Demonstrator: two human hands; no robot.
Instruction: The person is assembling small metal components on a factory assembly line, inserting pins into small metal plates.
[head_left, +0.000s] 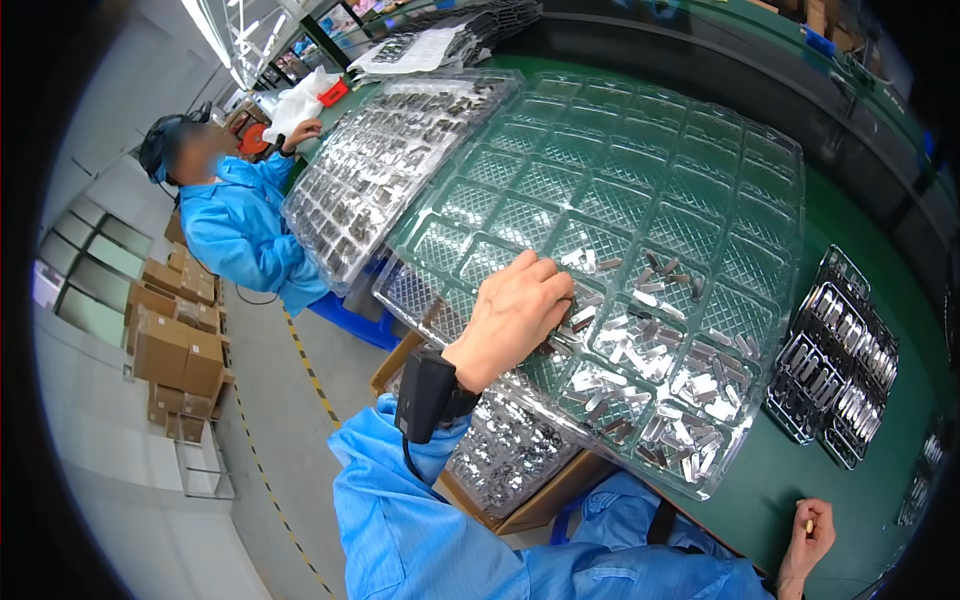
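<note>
My left hand (517, 310) reaches over a clear plastic compartment tray (612, 190), back of the hand up. Its fingers curl down into a compartment beside small shiny metal pieces (655, 330); the fingertips are hidden, so what they grip cannot be made out. The metal pieces lie loose in several compartments at the tray's near right, while the far compartments hold none. At the lower right, my right hand (810, 535) rests near the green table with curled fingers. A small yellowish spot shows at its fingertips, too small to name.
Black wire racks (838, 350) of metal pieces stand right of the tray. Another filled tray (385, 175) lies to the left, by a co-worker in blue (240, 225). Below the table edge, a cardboard box (555, 490) holds more pieces. Dark trays (480, 30) are stacked behind.
</note>
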